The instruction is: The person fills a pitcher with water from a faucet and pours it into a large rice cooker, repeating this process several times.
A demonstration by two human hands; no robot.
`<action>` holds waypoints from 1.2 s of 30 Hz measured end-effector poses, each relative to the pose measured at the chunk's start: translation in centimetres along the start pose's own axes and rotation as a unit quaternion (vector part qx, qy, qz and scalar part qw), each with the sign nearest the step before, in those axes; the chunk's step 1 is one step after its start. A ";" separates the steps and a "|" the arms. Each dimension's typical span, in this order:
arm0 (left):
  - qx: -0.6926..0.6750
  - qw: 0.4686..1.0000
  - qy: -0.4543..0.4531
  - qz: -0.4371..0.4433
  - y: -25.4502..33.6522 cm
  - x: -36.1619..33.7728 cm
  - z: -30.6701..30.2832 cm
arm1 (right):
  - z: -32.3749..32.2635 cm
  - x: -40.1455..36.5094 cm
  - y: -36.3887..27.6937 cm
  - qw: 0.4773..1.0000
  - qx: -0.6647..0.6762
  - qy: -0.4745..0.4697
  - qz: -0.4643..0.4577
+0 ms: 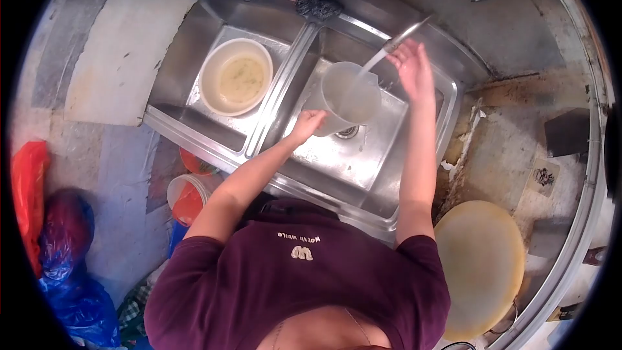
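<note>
The left hand [310, 124] hides the part of the translucent pitcher [340, 97] that its curled fingers grip. The pitcher is just beyond those fingers, over the sink basin [363, 168], cloudy-walled, wide-mouthed, its contents hard to make out. Farther off, the right hand [413, 68] is loosely spread, fingers partly bent, beside the spout [405, 34]; whether they touch it, I cannot tell. A pale stream [372, 61] runs from spout to pitcher.
</note>
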State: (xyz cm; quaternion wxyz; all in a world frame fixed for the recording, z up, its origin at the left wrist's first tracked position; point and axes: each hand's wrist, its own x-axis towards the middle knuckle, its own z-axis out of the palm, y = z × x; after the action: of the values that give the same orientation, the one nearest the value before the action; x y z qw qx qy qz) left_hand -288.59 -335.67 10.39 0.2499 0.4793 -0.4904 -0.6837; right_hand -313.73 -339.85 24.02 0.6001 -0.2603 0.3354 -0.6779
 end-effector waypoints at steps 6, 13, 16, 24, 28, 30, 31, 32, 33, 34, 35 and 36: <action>0.023 0.996 -0.014 -0.089 -2.2 1.8 -2.7 | -11.8 1.5 7.9 0.904 -0.242 0.312 0.165; 0.151 0.972 -0.094 -0.156 -5.3 1.9 -4.0 | -13.4 4.4 10.9 0.975 -0.016 0.184 0.119; 0.225 0.969 -0.043 -0.098 -5.2 1.2 -3.5 | -12.2 5.3 10.3 0.976 -0.019 0.186 0.111; 0.257 0.964 -0.004 -0.073 -3.9 -0.3 -2.4 | -10.4 7.1 10.5 0.819 -0.437 0.350 0.129; 0.250 0.965 0.011 -0.083 -4.1 -0.9 -1.9 | -11.3 7.4 11.3 0.730 -0.565 0.364 0.124; 0.246 0.966 0.012 -0.076 -4.9 -0.8 -1.9 | -11.0 7.0 10.9 0.773 -0.511 0.358 0.113; 0.240 0.968 0.006 -0.073 -5.4 -0.6 -2.2 | -10.2 6.2 10.1 0.812 -0.459 0.344 0.107; 0.235 0.970 -0.001 -0.071 -5.9 -0.5 -2.4 | -9.6 5.1 9.5 0.847 -0.406 0.328 0.102; 0.251 0.966 0.035 -0.060 -6.0 -0.9 -2.5 | -9.7 4.0 9.5 0.851 -0.396 0.333 0.086; 0.266 0.960 0.070 -0.048 -6.1 -1.5 -2.5 | -10.3 2.9 9.6 0.856 -0.385 0.338 0.070; 0.282 0.953 0.107 -0.036 -6.1 -1.9 -2.7 | -10.8 1.9 9.9 0.861 -0.374 0.341 0.053; 0.234 0.967 0.087 -0.052 -6.0 -2.5 -3.4 | -12.4 0.5 10.7 0.868 -0.353 0.347 0.041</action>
State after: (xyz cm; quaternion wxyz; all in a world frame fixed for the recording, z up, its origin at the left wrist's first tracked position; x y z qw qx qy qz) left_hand -283.73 -332.79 5.76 0.1366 0.6073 -0.5874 -0.5173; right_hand -316.28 -339.14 7.86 0.3406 -0.1891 0.7494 -0.5354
